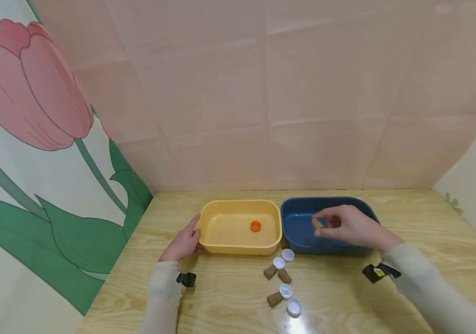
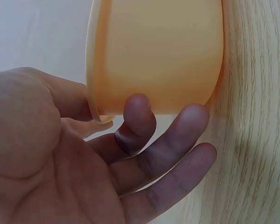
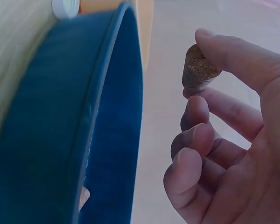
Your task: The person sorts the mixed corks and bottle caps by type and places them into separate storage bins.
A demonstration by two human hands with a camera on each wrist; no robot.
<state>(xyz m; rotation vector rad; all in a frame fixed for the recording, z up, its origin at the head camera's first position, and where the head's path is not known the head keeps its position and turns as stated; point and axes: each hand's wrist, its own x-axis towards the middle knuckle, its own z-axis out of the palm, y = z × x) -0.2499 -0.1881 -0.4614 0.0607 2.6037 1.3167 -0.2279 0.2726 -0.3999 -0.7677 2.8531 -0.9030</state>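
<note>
My left hand (image 1: 183,242) grips the left end of the yellow bin (image 1: 238,249), with the thumb over the rim and the other fingertips (image 2: 192,119) by the outer wall. Inside that bin lies one orange bottle cap (image 1: 255,226). Over the dark blue bin (image 1: 325,202) on the right, my right hand (image 1: 348,225) pinches a cork (image 3: 199,70) between thumb and index finger. In the right wrist view, the held cork is above the bin's rim, and part of another cork (image 3: 84,198) shows inside the bin.
Several white bottle caps (image 1: 294,306) and corks (image 1: 275,299) lie scattered on the wooden table (image 1: 229,292) in front of the bins. One more cork (image 1: 284,243) is partly hidden where the two bins meet. Behind the table hangs a pinkish sheet (image 1: 271,116).
</note>
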